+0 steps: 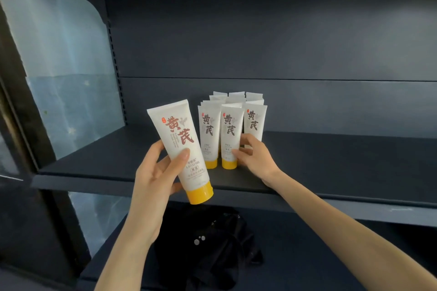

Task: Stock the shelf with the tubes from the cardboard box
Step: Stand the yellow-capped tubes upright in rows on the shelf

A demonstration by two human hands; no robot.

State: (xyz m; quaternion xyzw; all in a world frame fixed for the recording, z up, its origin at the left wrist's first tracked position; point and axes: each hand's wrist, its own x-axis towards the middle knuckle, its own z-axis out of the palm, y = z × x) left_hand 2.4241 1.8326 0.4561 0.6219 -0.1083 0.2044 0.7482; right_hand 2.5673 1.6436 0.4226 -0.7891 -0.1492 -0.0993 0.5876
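While the left hand grips a white plastic tube with a yellow cap just off the front edge of the dark grey metal shelf, fingers and thumb curled round its lower half, the stocking looks partly done. A block of matching white tubes stands cap-down near the middle of the shelf board, three across and several rows deep. The back rows show only their crimped tops, so I cannot count them.

The right hand is at the front row. Its thumb lies low on the front middle tube and its fingers curl in behind, toward the right-hand neighbour, so it seems to pinch that tube, probably to square it up.

What is left, as I judge it, is to stand the held tube on the board — most likely beside the block's left column. The cardboard box is out of view, so how many tubes remain cannot be told.

A frosted translucent panel closes the shelf's left end. A crumpled black fabric item lies on the lower shelf beneath. Nothing lies between the held tube and the block's left side, while the right forearm crosses the front edge on the other side.
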